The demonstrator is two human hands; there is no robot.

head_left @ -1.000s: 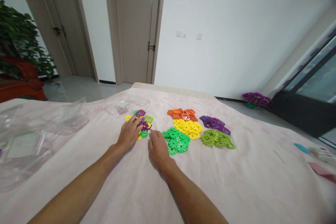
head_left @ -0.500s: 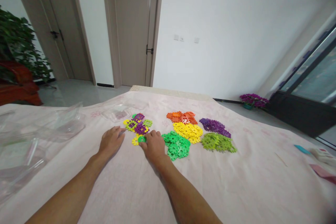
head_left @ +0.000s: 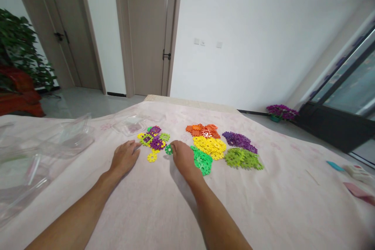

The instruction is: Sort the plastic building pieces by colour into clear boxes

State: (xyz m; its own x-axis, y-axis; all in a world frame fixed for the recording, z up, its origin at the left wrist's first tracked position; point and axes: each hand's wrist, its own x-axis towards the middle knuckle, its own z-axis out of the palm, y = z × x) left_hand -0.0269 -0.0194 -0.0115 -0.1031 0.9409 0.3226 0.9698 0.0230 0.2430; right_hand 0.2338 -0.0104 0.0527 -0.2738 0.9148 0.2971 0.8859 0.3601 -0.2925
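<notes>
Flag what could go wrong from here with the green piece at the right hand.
1. The right hand holds the green piece only at its fingertips; it may slip into the nearby mixed pile.
2. That hand overlaps the green pile and could smear it into the adjoining yellow pile.

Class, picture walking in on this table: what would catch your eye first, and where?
Bright plastic pieces sorted by colour lie mid-table: an orange pile, yellow pile, purple pile, lime pile and green pile. Left of them sits a mixed heap; the right hand pinches a green piece beside it, the left hand rests on the cloth.
</notes>
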